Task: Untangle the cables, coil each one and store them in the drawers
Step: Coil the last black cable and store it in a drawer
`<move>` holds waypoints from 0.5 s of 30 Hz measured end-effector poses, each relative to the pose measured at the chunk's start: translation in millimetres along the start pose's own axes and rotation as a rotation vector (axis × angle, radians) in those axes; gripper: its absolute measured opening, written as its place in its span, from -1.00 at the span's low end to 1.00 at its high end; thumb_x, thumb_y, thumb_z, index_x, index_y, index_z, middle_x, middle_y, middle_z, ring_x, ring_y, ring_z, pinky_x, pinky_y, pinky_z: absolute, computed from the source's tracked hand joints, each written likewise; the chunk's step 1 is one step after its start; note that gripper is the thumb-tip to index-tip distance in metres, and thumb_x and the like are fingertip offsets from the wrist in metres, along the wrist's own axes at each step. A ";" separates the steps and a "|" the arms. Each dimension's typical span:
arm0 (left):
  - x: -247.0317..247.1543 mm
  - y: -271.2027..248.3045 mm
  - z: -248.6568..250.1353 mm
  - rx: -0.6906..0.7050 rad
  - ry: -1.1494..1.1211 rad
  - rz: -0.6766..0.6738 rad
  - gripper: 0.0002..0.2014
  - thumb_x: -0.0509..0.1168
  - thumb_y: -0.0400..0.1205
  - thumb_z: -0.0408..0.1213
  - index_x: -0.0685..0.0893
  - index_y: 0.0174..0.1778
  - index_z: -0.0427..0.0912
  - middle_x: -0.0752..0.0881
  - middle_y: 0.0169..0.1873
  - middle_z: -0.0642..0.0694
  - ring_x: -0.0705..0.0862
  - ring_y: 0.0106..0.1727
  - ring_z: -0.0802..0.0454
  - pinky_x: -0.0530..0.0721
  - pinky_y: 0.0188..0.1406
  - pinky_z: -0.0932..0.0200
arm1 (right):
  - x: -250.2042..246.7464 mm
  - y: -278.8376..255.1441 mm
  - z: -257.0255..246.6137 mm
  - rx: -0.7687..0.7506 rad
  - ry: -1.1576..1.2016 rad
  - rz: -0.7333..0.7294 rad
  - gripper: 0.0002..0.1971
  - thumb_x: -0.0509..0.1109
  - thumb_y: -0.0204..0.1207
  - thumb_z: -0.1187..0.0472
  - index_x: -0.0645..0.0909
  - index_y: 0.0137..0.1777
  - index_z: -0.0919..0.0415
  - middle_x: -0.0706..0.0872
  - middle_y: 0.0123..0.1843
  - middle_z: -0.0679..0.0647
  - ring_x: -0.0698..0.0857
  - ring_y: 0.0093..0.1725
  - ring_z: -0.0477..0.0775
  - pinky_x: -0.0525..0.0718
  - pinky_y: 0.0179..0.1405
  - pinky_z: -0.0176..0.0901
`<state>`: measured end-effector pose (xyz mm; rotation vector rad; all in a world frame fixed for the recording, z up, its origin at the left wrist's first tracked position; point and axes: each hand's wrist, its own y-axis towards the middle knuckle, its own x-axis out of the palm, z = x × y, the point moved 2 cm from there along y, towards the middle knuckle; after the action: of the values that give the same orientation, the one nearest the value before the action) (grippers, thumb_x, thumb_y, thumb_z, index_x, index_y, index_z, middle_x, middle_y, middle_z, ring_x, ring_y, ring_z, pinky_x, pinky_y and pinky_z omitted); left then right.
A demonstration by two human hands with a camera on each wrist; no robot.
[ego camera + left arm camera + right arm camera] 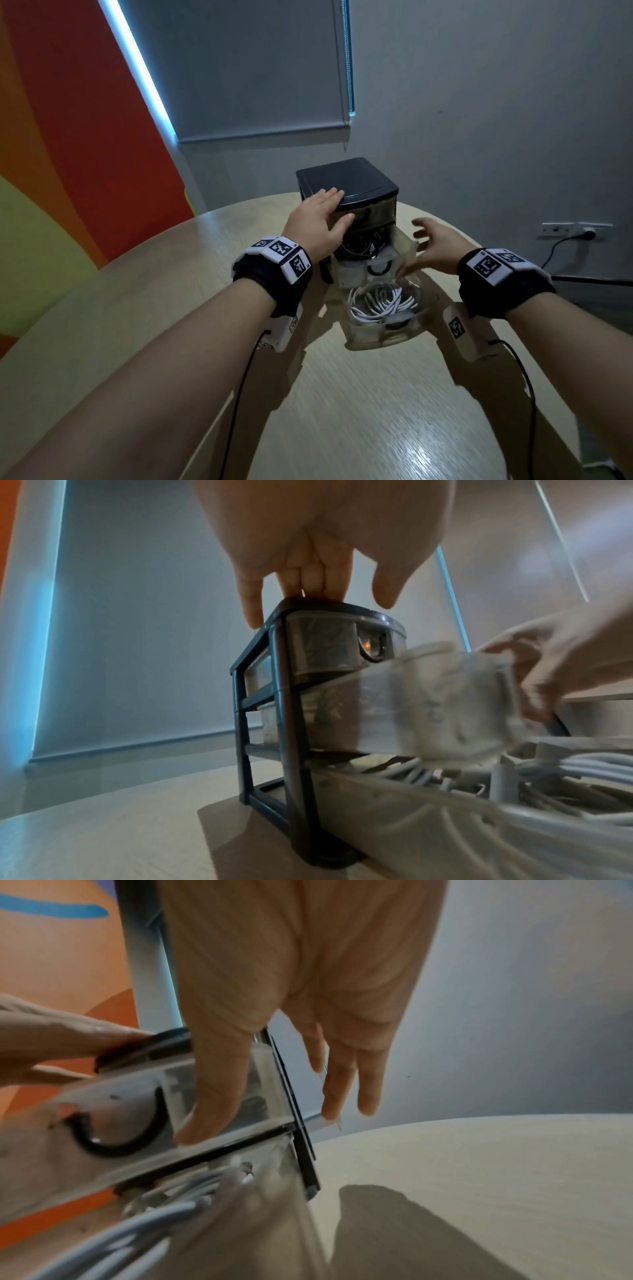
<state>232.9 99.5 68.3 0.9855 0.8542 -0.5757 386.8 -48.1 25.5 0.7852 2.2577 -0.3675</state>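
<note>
Both hands spread flat: left hand point(320, 219) presses the drawer unit point(356, 192), right hand point(436, 245) hovers beside the middle drawer point(402, 246).

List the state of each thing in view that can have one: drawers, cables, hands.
Drawer unit: upright on the table.
Top drawer: pushed in.
Middle drawer: partly pulled out, black cable inside.
Bottom drawer: pulled far out.
White cable: coiled, lying in the bottom drawer.
Left hand: fingers straight, pressing on the unit's top.
Right hand: open, at the middle drawer's front, no grip.
</note>
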 end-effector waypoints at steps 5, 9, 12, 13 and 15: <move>0.6 -5.5 0.3 0.004 0.012 -0.002 -0.33 0.32 0.58 0.05 0.32 0.58 -0.08 0.32 0.57 -0.01 0.18 0.62 0.08 0.04 0.58 0.23 | 8.3 21.2 -1.2 0.007 0.051 0.204 -0.03 0.69 0.17 0.10 0.26 0.53 0.30 0.55 0.39 0.25 0.58 0.31 0.19 0.52 0.20 -0.06; 4.1 -5.4 -2.0 0.016 0.028 0.002 -0.24 0.39 0.51 0.05 0.29 0.59 -0.08 0.30 0.58 -0.01 0.17 0.63 0.07 0.08 0.61 0.15 | 18.8 33.7 -4.7 0.048 -0.017 0.281 -0.19 0.55 0.36 -0.02 0.29 0.49 0.33 0.54 0.38 0.28 0.53 0.35 0.25 0.50 0.23 0.02; 6.7 -5.4 -2.9 0.012 0.054 -0.006 -0.21 0.41 0.48 0.02 0.26 0.60 -0.07 0.27 0.60 0.00 0.14 0.63 0.07 0.06 0.62 0.14 | 24.4 35.0 -2.9 0.111 -0.053 0.249 -0.24 0.47 0.42 -0.10 0.31 0.46 0.36 0.56 0.36 0.31 0.53 0.34 0.31 0.51 0.19 0.04; 7.3 -5.1 -3.1 0.009 0.055 -0.006 -0.21 0.41 0.48 0.01 0.25 0.61 -0.07 0.27 0.60 0.00 0.13 0.64 0.07 0.06 0.61 0.16 | 24.5 33.1 -2.8 0.127 -0.082 0.213 -0.27 0.44 0.45 -0.13 0.35 0.44 0.37 0.57 0.34 0.32 0.54 0.33 0.31 0.50 0.18 0.02; 7.7 -4.8 -2.6 0.004 0.057 -0.002 -0.23 0.40 0.50 -0.03 0.26 0.61 -0.07 0.27 0.60 0.01 0.13 0.63 0.08 0.05 0.59 0.19 | 23.4 26.8 -2.8 0.179 -0.152 0.056 -0.29 0.33 0.48 -0.23 0.50 0.33 0.42 0.64 0.27 0.33 0.60 0.26 0.31 0.54 0.14 0.00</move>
<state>232.6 99.3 58.8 1.0089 0.9049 -0.5532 389.0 -16.0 10.1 0.8792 2.0765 -0.5886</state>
